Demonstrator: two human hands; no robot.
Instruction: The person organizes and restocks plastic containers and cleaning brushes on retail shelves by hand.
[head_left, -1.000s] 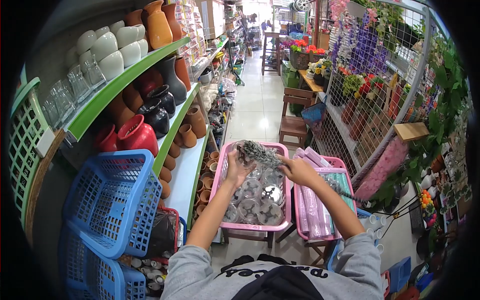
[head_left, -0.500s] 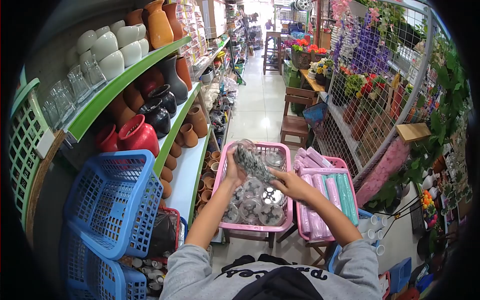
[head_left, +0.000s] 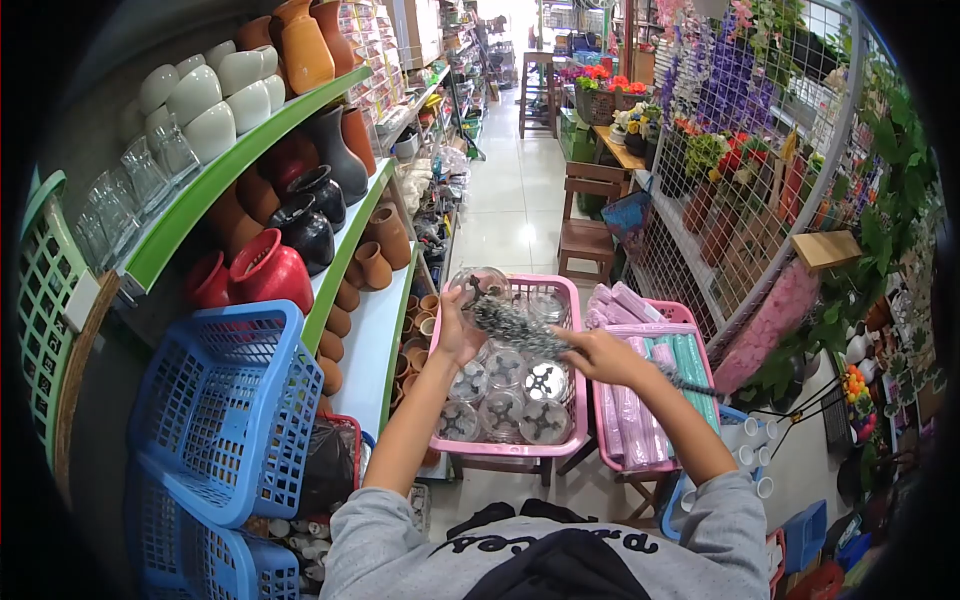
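Observation:
My left hand (head_left: 461, 335) grips a clear round container (head_left: 478, 282) above the back left part of a pink basket (head_left: 577, 400). With my right hand (head_left: 608, 357) I hold a grey-and-white fluffy duster (head_left: 520, 328). Its fibres lie against or just over the container, and its dark handle passes under my right wrist. Several more clear round containers (head_left: 502, 412), showing dark cross-shaped patterns, stand in rows in the basket. The duster and my left hand hide some of them.
Right of the pink basket is another pink basket (head_left: 603, 452) with wrapped pink and green packs (head_left: 632, 430). Blue baskets (head_left: 215, 400) stand at my left, beside shelves of vases (head_left: 275, 265) and white bowls (head_left: 208, 125). A wire rack (head_left: 690, 240) with artificial flowers is at right.
The duster's fibres have shifted slightly down and right, and more of the held container shows. Its handle now shows past my right wrist. My view has shifted slightly.

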